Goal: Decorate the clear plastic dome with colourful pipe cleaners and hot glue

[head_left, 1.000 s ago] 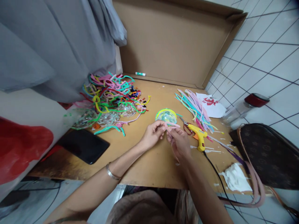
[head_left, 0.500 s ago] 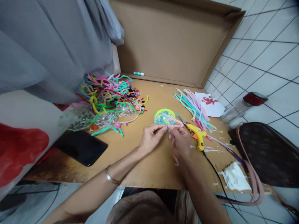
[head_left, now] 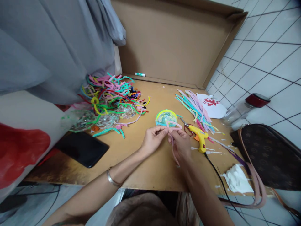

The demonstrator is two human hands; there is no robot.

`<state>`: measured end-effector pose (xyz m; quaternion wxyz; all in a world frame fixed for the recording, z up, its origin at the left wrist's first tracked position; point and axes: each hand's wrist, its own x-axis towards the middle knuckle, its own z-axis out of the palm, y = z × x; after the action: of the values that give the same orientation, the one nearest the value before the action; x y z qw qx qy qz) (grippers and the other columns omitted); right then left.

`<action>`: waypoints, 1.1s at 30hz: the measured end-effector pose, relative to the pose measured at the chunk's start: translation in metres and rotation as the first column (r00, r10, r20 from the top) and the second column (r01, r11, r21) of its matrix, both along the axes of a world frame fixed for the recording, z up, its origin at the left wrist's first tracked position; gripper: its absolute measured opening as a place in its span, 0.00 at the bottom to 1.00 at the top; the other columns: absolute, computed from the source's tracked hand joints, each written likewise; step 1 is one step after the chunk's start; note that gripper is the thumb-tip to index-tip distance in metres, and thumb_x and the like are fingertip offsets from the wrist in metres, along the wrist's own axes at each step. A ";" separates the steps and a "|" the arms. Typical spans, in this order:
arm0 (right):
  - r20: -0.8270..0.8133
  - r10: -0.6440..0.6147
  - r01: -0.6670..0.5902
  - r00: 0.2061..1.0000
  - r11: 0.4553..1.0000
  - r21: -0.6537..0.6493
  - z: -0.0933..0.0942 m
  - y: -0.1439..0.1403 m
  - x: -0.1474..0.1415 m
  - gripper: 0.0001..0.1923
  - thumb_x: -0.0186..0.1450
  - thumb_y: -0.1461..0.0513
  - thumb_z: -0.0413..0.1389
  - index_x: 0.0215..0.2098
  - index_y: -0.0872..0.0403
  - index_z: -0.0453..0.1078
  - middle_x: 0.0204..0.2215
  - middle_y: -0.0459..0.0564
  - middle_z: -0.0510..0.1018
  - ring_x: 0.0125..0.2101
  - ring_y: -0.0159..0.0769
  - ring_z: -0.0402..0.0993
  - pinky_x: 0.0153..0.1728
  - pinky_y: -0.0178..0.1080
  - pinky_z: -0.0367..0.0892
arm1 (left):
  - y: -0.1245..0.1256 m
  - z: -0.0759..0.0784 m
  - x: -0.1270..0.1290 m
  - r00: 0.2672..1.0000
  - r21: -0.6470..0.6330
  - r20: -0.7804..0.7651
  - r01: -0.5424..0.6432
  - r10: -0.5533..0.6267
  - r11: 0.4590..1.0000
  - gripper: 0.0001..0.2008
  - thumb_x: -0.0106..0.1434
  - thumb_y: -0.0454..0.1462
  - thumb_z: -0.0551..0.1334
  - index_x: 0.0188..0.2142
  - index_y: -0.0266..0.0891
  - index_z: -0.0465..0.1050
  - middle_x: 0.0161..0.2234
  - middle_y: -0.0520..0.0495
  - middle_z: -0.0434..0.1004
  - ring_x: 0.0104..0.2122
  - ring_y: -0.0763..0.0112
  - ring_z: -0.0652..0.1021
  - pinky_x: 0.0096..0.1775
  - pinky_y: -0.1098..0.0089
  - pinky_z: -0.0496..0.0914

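A pink pipe cleaner (head_left: 175, 123), bent into a loop at its top, is pinched between both hands over the table. My left hand (head_left: 152, 138) grips it with thumb and forefinger where the loop closes. My right hand (head_left: 181, 142) is closed on it just beside, and the loose tail hangs down below the fingers. Right behind the loop lies a clear dome (head_left: 162, 117) edged with yellow and turquoise pipe cleaner. Close to the right of my right hand, a yellow glue gun (head_left: 199, 135) rests on the table with its nozzle toward the dome.
Left: a tangled heap of pipe cleaners (head_left: 110, 88), clear domes (head_left: 108, 120) and a black phone (head_left: 83, 147). Right: a bundle of straight pipe cleaners (head_left: 194, 105), a bottle (head_left: 242, 110), crumpled tissue (head_left: 237, 179) and a brown bag (head_left: 268, 153). Cardboard (head_left: 174, 40) stands behind.
The pink loop has tilted and narrowed into a more pointed shape, shifting slightly left. My right fingers have moved a little closer to my left ones. Both hands keep their hold.
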<state>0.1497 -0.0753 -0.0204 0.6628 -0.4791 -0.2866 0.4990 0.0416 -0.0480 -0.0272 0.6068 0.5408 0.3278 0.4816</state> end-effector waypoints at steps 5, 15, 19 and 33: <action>-0.067 0.101 -0.102 0.993 0.995 -0.013 0.009 -0.002 -0.002 0.11 0.46 0.60 0.63 0.14 0.54 0.65 0.11 0.40 0.66 0.14 0.23 0.57 0.18 0.31 0.52 | 0.002 0.003 -0.002 0.997 -0.099 0.066 0.035 -0.028 0.994 0.20 0.52 0.52 0.68 0.25 0.34 0.74 0.16 0.52 0.72 0.15 0.78 0.66 0.21 0.75 0.57; -0.057 0.180 -0.185 0.982 0.976 -0.117 0.005 -0.002 0.004 0.16 0.44 0.55 0.67 0.15 0.55 0.68 0.11 0.42 0.68 0.13 0.24 0.59 0.17 0.31 0.51 | 0.001 0.007 0.000 0.997 -0.061 0.070 0.035 -0.030 0.998 0.22 0.53 0.53 0.67 0.24 0.36 0.69 0.15 0.53 0.70 0.15 0.78 0.67 0.22 0.74 0.61; 0.007 0.158 -0.157 0.987 0.983 -0.095 0.002 -0.003 0.006 0.17 0.47 0.51 0.67 0.21 0.55 0.70 0.14 0.42 0.71 0.16 0.26 0.63 0.20 0.31 0.57 | 0.003 0.001 -0.001 0.997 -0.007 0.000 -0.072 0.072 0.997 0.22 0.54 0.53 0.67 0.25 0.35 0.69 0.19 0.53 0.71 0.19 0.77 0.69 0.26 0.74 0.63; 0.429 -0.114 0.059 0.896 0.988 0.141 0.003 -0.008 0.011 0.14 0.60 0.52 0.58 0.26 0.53 0.75 0.17 0.42 0.69 0.22 0.30 0.63 0.26 0.35 0.60 | -0.002 -0.006 -0.002 0.997 0.115 -0.074 0.008 0.000 0.993 0.20 0.59 0.51 0.64 0.28 0.35 0.72 0.24 0.49 0.74 0.27 0.71 0.72 0.33 0.70 0.66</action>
<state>0.1611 -0.0829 -0.0172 0.6320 -0.5486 -0.4365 0.3304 0.0396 -0.0503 -0.0328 0.5631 0.5929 0.3206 0.4781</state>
